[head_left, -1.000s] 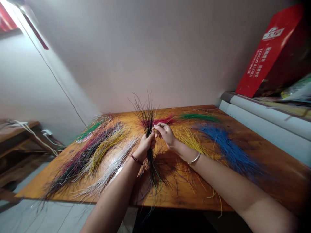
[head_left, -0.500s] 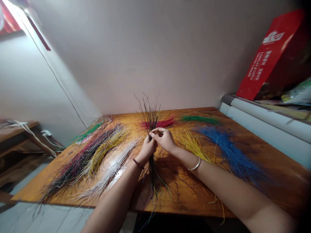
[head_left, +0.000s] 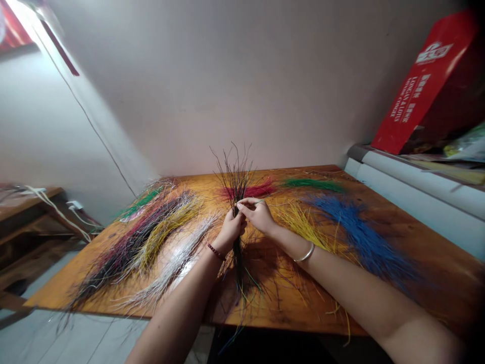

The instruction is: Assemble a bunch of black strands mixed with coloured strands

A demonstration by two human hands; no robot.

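Note:
Fingers wrapped, my left hand [head_left: 230, 228] grips an upright bundle of thin dark wires [head_left: 235, 177] around its middle. The strands fan out above the fist and hang below it to the table. My right hand [head_left: 259, 215] is closed in a pinch at the bundle, just above the left thumb; exactly which strands are between its fingertips is too small to tell. Behind the bundle lies a pile of red wires [head_left: 263, 188]. Yellow wires [head_left: 303, 225] are to the right of my right hand, and white wires [head_left: 182, 258] are left of my left hand.
On the wooden table [head_left: 382, 212] lie blue wires [head_left: 359, 240], green wires [head_left: 312, 185] and, at left, black wires [head_left: 113, 265] beside yellow-gold ones [head_left: 159, 235]. A red box [head_left: 424, 86] and white rolls [head_left: 413, 172] stand along the right. A wall rises behind.
The view has shifted slightly. My right fingertips have moved a little at the bundle; the left grip stays as it was.

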